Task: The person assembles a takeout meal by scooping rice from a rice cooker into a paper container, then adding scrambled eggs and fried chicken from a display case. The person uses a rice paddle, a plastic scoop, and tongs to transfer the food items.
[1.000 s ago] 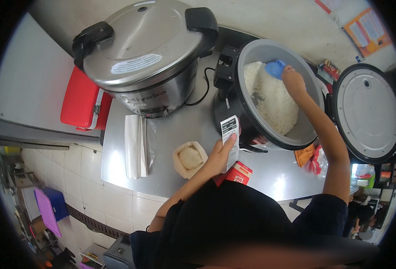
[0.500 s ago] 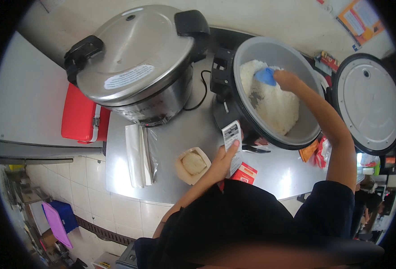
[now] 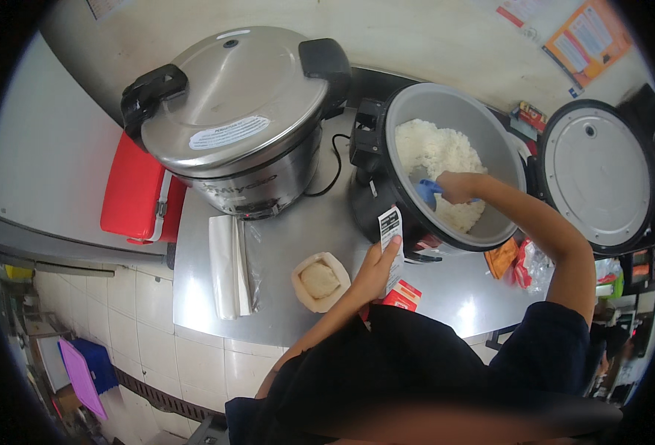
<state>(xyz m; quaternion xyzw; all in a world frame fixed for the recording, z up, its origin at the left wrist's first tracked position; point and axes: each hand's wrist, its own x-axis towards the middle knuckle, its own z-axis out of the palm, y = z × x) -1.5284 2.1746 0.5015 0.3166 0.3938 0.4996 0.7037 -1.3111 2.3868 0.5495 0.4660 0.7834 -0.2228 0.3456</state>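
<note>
Head view, only one. Right hand [image 3: 457, 188] has its fingers wrapped round the handle of the scoop [image 3: 428, 192]; grip is closed, fine finger placement hard to see. Scoop is inside the open cooker [image 3: 501, 159], low, at the near left part of the rice [image 3: 435, 144]. Left hand [image 3: 375, 271] pinches the slip [image 3: 391, 226] between thumb and fingers, outside the open cooker. Box [image 3: 303, 295] sits on the table [image 3: 283, 215] to the left of that hand, top open, rice portion [image 3: 318, 281] inside. Pack [image 3: 405, 295] lies just beside the left hand, partly covered by clothing.

Risks, my read: a loaded scoop tipped at the rim would spill rice on the table. Slip could dip into the rice if the left hand strays over the rim (it's near already). Left forearm passes close to the box; a careless sweep could knock it. Right forearm crosses the rim, so if the metal is hot, contact could burn.

Count: two hands, one scoop, one slip, one box with one rice portion, one pack, two cookers (one open, plus one lidded cooker [image 3: 238, 96]), one white stack [image 3: 227, 271], one red cooler [image 3: 134, 185].
</note>
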